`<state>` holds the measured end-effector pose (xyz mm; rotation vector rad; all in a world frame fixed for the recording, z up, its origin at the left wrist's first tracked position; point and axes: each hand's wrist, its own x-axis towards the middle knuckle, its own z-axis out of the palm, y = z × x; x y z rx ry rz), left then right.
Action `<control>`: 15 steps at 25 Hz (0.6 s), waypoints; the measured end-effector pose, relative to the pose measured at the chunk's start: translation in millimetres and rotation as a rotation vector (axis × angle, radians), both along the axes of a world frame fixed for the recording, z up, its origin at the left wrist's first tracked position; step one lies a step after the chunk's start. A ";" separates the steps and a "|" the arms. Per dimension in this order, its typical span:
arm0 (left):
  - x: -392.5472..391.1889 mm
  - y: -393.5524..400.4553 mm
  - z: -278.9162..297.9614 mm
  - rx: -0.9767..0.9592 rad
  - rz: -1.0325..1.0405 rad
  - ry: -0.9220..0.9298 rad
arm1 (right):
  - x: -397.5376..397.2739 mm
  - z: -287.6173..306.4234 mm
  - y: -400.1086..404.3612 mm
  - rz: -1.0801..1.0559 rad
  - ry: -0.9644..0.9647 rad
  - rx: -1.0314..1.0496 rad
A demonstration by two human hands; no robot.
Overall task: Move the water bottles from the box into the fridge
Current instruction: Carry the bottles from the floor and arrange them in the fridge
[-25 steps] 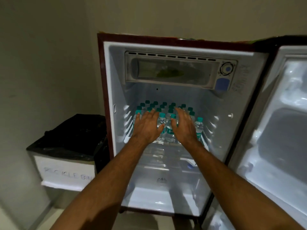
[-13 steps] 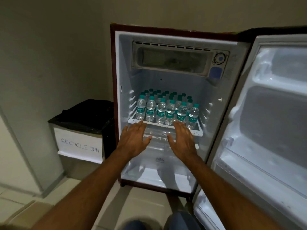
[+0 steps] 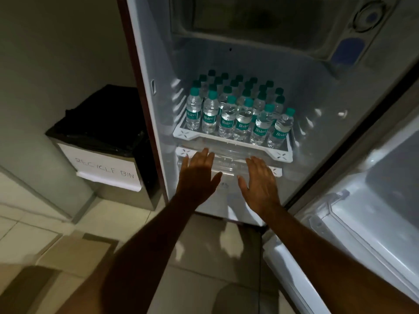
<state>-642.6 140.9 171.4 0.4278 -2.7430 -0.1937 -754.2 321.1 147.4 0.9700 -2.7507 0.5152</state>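
Both hands out in front of the open fridge [image 3: 158,123], holding nothing. Left hand [image 3: 197,177] flat, fingers [image 3: 205,155] straight and slightly spread, just under the shelf [image 3: 188,134]. Right hand [image 3: 260,180] the same, fingers loose and apart. Water bottles [image 3: 238,114] standing upright on that shelf, packed in tight rows, teal caps up. Probably light each, but heavy as a load; thin, squeezable plastic, maybe slick. Best gripped round the labelled middle or just below the cap. Cardboard box [image 3: 74,257] on the floor at lower left, contents not visible. Recycle bin [image 3: 106,171] beside the fridge.
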 end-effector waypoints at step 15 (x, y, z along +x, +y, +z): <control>116.3 68.3 124.0 0.186 0.083 -0.486 | 135.6 148.2 76.4 -0.007 -0.380 0.299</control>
